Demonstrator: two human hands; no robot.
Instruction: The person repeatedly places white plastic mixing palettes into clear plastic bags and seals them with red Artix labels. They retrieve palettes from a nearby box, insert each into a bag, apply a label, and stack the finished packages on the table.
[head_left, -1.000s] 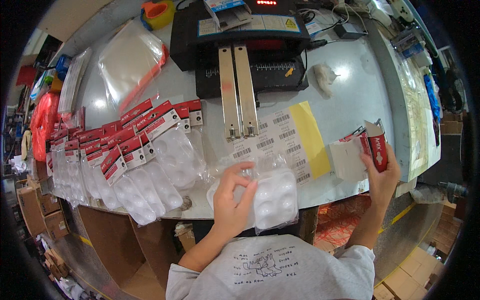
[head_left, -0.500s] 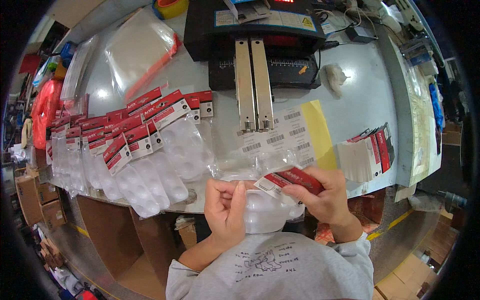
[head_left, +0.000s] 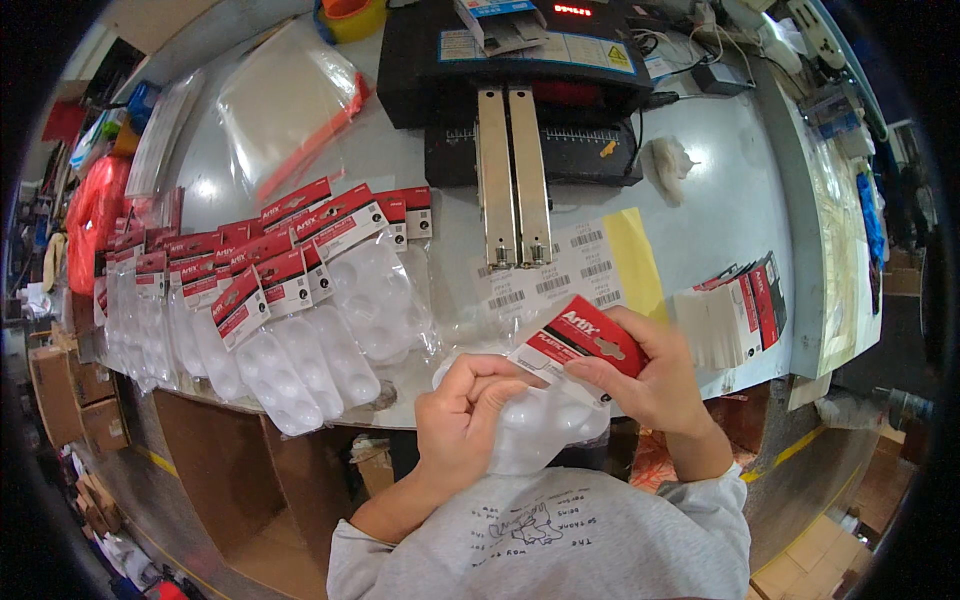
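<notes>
At the table's near edge my right hand (head_left: 662, 385) pinches a red and white header card (head_left: 578, 338) by its right side, thumb on its face. The card is tilted with its printed side up. Just below it is a white plastic paint palette (head_left: 535, 432) with round wells, in a clear bag. My left hand (head_left: 460, 412) is closed on the bag's upper edge, its fingertips touching the card's lower left corner. Whether the bag's edge sits inside the card's fold cannot be seen.
Packed palettes (head_left: 365, 300) with red cards overlap at left. A stack of header cards (head_left: 725, 325) stands at right. A barcode label sheet (head_left: 550, 275) lies ahead, under the metal arms (head_left: 515, 180) of a black machine (head_left: 510, 75). Clear bags (head_left: 290, 100) lie far left.
The card has risen and turned so its printed face shows more fully. My left fingers have moved slightly to the right, against its lower corner.
</notes>
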